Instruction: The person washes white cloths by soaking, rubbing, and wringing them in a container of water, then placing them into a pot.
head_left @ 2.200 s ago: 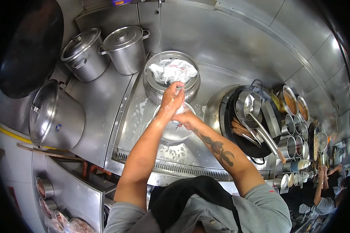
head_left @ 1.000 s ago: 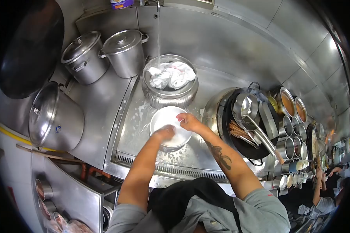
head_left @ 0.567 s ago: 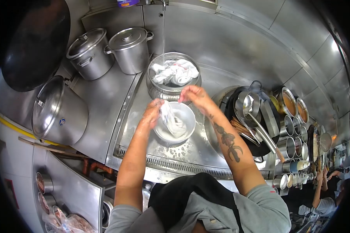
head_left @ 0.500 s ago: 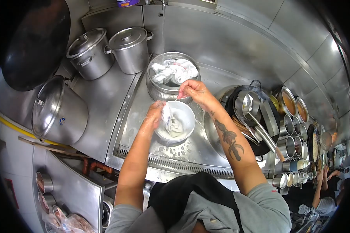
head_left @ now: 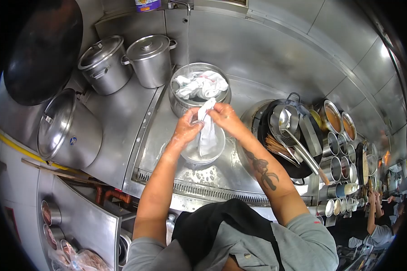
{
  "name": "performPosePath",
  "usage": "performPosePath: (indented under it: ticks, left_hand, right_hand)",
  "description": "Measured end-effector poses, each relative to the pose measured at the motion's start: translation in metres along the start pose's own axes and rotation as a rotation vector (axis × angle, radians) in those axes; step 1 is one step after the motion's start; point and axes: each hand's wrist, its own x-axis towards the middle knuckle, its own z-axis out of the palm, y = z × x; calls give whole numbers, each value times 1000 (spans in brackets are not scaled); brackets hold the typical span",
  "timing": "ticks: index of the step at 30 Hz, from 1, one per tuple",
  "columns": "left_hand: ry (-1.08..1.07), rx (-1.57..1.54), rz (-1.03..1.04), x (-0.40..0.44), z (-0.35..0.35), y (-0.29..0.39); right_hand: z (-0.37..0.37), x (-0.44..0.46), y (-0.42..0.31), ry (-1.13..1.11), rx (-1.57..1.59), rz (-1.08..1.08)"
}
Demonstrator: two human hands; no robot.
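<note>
A wet white cloth (head_left: pixel 208 135) hangs between my two hands, its lower end over a white bowl (head_left: pixel 218 153) on the steel worktop. My left hand (head_left: pixel 188 127) pinches it from the left. On the other side, the fingers of my right hand (head_left: pixel 224 117) close on the upper part of the cloth. Just behind, a round steel pot (head_left: pixel 178 103) holds more bunched white cloths (head_left: pixel 202 85) at its top. Above that pot is a thin tap (head_left: pixel 182 4).
Lidded steel pots (head_left: pixel 149 61) stand at the left and back left. To the right sits a black wok (head_left: pixel 276 158) with a ladle (head_left: pixel 303 153) and a brush. Several steel containers (head_left: pixel 332 169) line the far right, where other people's arms (head_left: pixel 371 217) show.
The cloth, earlier low in the bowl at my left hand, is now lifted and stretched downward. My right hand has come down and left onto it. The tap's water stream looks fainter.
</note>
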Motion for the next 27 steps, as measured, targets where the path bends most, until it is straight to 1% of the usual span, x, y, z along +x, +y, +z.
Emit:
performPosePath:
  ticks: [3,4,6,7,9,10,13,14,17,18,21,22,24,25,26,27]
  left_hand:
    - [80,199,-32,-3,-1,-7]
    - [59,196,-12,-3,-2,-10]
    - [19,191,25,-6,-7,-17]
    - [50,75,-12,-6,-11,-23]
    - [109,-158,-83,-6,-16,-33]
    - [115,-313,-84,-10,-17,-24]
    - [150,-384,-183,-8,-16,-18]
    - [136,-273,-179,-5,-15,-24]
    - [98,-99,-111,2,-12,-32]
    - [87,-148,-171,1,-9,-32]
    - [76,-286,-157,4,3,-16]
    - [89,-318,-129,5,4,-11]
    - [125,-381,-66,11,2,-3]
    - [153,-413,-65,14,-3,-2]
    - [181,-445,-62,19,-11,-4]
    - [206,-478,-61,21,-18,-7]
  right_hand:
    - [-8,5,-12,95,94,-46]
    - [-11,7,-14,105,62,-39]
    - [-12,6,-22,114,78,-91]
    - [-13,6,-26,120,86,-120]
    - [-17,3,-29,97,-55,-73]
    - [-18,0,-30,84,-125,-48]
    - [-15,-6,-12,-44,-402,43]
    - [-11,-5,-1,-121,-529,87]
    - [2,-18,9,-47,-411,-10]
    - [7,-17,7,-137,-307,89]
    - [31,-13,40,-187,-399,147]
    - [36,-16,58,-174,-370,70]
    - [44,-21,87,-132,-480,63]
    - [44,-24,87,-114,-533,59]
    - [41,-26,87,-149,-622,106]
    - [38,-27,87,-164,-647,121]
